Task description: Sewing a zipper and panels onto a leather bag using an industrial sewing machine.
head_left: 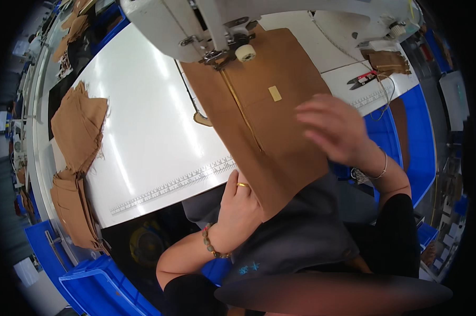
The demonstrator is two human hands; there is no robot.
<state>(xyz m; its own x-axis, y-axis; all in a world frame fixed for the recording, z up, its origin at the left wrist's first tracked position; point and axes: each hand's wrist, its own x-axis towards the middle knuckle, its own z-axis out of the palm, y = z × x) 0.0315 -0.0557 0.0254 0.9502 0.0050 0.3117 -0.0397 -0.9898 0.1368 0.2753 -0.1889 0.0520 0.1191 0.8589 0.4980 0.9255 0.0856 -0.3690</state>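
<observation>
A brown fabric panel (285, 126) lies under the head of a sewing machine (196, 31) and hangs over the table's front edge. A gold zipper (241, 110) runs down it from the presser foot, and a small pale yellow tag (275, 94) sits to the right of the zipper. My left hand (240, 205) grips the panel's lower left edge, its fingers partly under the cloth. At the panel's right edge my right hand (335, 126) is slightly blurred, its fingers apart, with nothing visible in them.
Stacks of brown cut pieces (80, 126) lie at the table's left end. Red-and-black thread snips (362, 80) rest at the right beside a small brown pile (386, 62). A ruler strip (169, 185) follows the front edge. Blue bins (106, 287) stand below.
</observation>
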